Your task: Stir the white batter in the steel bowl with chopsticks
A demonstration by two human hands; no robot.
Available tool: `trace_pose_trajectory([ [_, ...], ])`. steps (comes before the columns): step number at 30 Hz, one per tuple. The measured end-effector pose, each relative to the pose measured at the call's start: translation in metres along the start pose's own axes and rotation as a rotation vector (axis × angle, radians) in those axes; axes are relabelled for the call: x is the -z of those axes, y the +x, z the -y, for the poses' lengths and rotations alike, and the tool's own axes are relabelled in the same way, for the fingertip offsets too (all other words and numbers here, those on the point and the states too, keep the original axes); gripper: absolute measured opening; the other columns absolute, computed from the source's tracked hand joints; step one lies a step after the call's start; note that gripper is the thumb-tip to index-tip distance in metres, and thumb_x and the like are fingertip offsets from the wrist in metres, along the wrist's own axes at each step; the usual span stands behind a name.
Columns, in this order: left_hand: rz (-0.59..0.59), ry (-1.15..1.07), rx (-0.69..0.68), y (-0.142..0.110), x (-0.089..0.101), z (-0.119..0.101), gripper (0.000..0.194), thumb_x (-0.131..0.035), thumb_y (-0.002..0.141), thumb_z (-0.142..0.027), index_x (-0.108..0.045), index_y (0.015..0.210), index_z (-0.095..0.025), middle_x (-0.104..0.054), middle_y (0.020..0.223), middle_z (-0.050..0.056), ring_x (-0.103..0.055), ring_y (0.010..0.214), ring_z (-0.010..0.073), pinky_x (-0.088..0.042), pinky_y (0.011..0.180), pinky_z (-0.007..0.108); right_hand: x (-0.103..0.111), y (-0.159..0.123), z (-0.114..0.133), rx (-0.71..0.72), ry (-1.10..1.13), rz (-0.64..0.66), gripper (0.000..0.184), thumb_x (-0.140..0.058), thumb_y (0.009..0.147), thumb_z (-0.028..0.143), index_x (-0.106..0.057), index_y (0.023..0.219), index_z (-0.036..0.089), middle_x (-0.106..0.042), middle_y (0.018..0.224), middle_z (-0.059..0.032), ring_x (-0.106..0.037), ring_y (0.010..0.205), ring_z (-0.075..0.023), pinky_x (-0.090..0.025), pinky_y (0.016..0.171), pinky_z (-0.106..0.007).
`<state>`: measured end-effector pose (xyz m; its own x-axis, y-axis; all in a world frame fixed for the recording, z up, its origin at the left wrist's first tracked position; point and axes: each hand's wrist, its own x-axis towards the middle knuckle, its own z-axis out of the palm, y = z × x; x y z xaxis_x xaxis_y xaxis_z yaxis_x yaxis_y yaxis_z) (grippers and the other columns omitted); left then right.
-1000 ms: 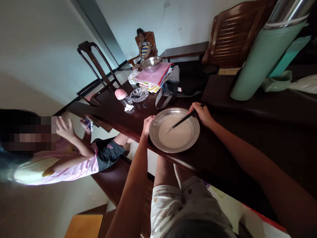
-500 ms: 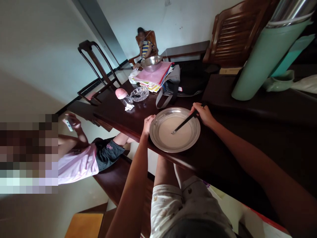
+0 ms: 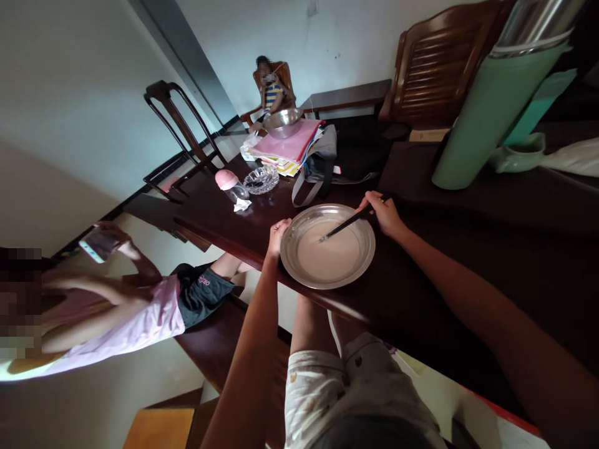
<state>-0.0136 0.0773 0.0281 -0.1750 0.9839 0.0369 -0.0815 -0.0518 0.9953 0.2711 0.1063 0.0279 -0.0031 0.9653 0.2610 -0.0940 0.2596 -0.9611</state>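
Note:
A wide metal bowl (image 3: 290, 265) sits at the near edge of the dark wooden table, with a pale, beige liquid (image 3: 330, 259) in it. My left hand (image 3: 279, 235) is closed on the bowl's left rim. In my right hand (image 3: 381, 212), above the right rim, is a pair of dark chopsticks (image 3: 349, 222). They slant down to the left and their tips dip into the liquid near the middle. The fingers of my right hand are wrapped round their upper end.
Beyond the bowl are a grey-black bag (image 3: 322, 162), a glass ashtray (image 3: 261, 179), a pink-capped bottle (image 3: 229, 182) and papers (image 3: 285, 146) under another metal bowl (image 3: 283, 123). A tall green flask (image 3: 491, 118) stands right. One person (image 3: 126, 312) sits left with a phone; another (image 3: 272, 93) sits far back.
The chopstick tips have shifted about within the liquid, first right, then back left. My left hand keeps its place on the rim. The person at left has leaned away and moved the phone.

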Motion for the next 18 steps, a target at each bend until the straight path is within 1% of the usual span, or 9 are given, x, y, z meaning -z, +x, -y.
trace_pose_trajectory([
  [2, 0.0, -0.003, -0.002, -0.0012, -0.0001, -0.0006, 0.044, -0.074, 0.065, -0.036, -0.039, 0.048, -0.017, -0.032, 0.046, -0.007, -0.028, 0.045, 0.0043, -0.024, 0.045, 0.02, -0.0011, -0.0009, -0.0002, -0.016, 0.013, -0.011, 0.045, -0.052, 0.082, 0.059, -0.057, 0.057, 0.021, -0.06, 0.048, -0.0011, -0.052, 0.05, -0.0122, -0.032, 0.047, -0.026],
  [6, -0.006, -0.003, -0.002, -0.0025, -0.001, -0.0017, 0.044, -0.075, 0.065, -0.036, -0.039, 0.048, -0.017, -0.032, 0.046, -0.007, -0.028, 0.045, 0.0045, -0.025, 0.045, 0.02, -0.0037, -0.0021, -0.0006, -0.007, 0.011, 0.105, 0.045, -0.051, 0.082, 0.06, -0.061, 0.061, 0.021, -0.063, 0.054, -0.0013, -0.057, 0.055, -0.0129, -0.039, 0.054, -0.027],
  [7, -0.009, -0.001, 0.0, -0.0024, -0.0013, -0.0018, 0.044, -0.075, 0.065, -0.036, -0.039, 0.048, -0.017, -0.032, 0.046, -0.007, -0.027, 0.045, 0.0045, -0.025, 0.045, 0.02, -0.0031, -0.0015, -0.0005, 0.002, 0.004, 0.095, 0.045, -0.051, 0.082, 0.061, -0.061, 0.063, 0.021, -0.064, 0.054, -0.001, -0.058, 0.056, -0.0134, -0.04, 0.055, -0.027],
  [11, -0.014, 0.005, 0.002, -0.002, -0.0022, -0.0018, 0.046, -0.075, 0.065, -0.035, -0.038, 0.047, -0.017, -0.032, 0.046, -0.008, -0.027, 0.045, 0.0046, -0.025, 0.045, 0.02, 0.0019, 0.0013, 0.0009, 0.001, -0.001, -0.063, 0.046, -0.051, 0.081, 0.062, -0.057, 0.059, 0.022, -0.06, 0.048, -0.0007, -0.058, 0.053, -0.0136, -0.036, 0.049, -0.026],
  [12, -0.012, 0.005, -0.001, -0.0021, -0.0023, -0.0018, 0.045, -0.075, 0.065, -0.035, -0.038, 0.047, -0.017, -0.032, 0.046, -0.007, -0.028, 0.045, 0.0046, -0.025, 0.045, 0.02, 0.0021, 0.001, 0.0014, -0.013, 0.01, -0.065, 0.047, -0.051, 0.081, 0.062, -0.057, 0.057, 0.022, -0.059, 0.047, -0.0007, -0.057, 0.051, -0.0133, -0.036, 0.049, -0.026],
  [14, -0.007, 0.004, -0.008, -0.0027, -0.0023, -0.0018, 0.045, -0.075, 0.066, -0.035, -0.038, 0.048, -0.017, -0.032, 0.047, -0.007, -0.029, 0.046, 0.0047, -0.026, 0.046, 0.02, 0.0003, -0.001, 0.0021, -0.047, 0.03, 0.0, 0.047, -0.051, 0.081, 0.061, -0.057, 0.056, 0.021, -0.06, 0.048, -0.0008, -0.057, 0.05, -0.0129, -0.039, 0.05, -0.026],
  [16, -0.006, 0.001, -0.014, -0.0031, -0.0021, -0.0018, 0.044, -0.074, 0.066, -0.034, -0.038, 0.048, -0.017, -0.032, 0.047, -0.007, -0.029, 0.046, 0.0047, -0.026, 0.046, 0.02, -0.0022, -0.0028, 0.0025, -0.049, 0.037, 0.074, 0.046, -0.052, 0.081, 0.061, -0.059, 0.059, 0.021, -0.063, 0.052, -0.0009, -0.059, 0.052, -0.0133, -0.042, 0.052, -0.027],
  [17, -0.007, 0.0, -0.014, -0.0032, -0.0021, -0.0018, 0.044, -0.074, 0.067, -0.034, -0.038, 0.048, -0.017, -0.032, 0.047, -0.007, -0.028, 0.046, 0.0047, -0.026, 0.046, 0.02, -0.0028, -0.003, 0.0025, -0.036, 0.033, 0.082, 0.045, -0.053, 0.081, 0.061, -0.06, 0.061, 0.021, -0.064, 0.054, -0.001, -0.06, 0.054, -0.0137, -0.042, 0.053, -0.027],
  [18, -0.008, -0.001, -0.012, -0.0033, -0.002, -0.0018, 0.043, -0.074, 0.067, -0.034, -0.039, 0.048, -0.017, -0.032, 0.047, -0.007, -0.028, 0.045, 0.0047, -0.026, 0.046, 0.02, -0.0028, -0.0027, 0.0025, -0.019, 0.027, 0.06, 0.044, -0.053, 0.08, 0.061, -0.06, 0.062, 0.021, -0.064, 0.054, -0.0009, -0.06, 0.055, -0.0139, -0.041, 0.053, -0.027],
])
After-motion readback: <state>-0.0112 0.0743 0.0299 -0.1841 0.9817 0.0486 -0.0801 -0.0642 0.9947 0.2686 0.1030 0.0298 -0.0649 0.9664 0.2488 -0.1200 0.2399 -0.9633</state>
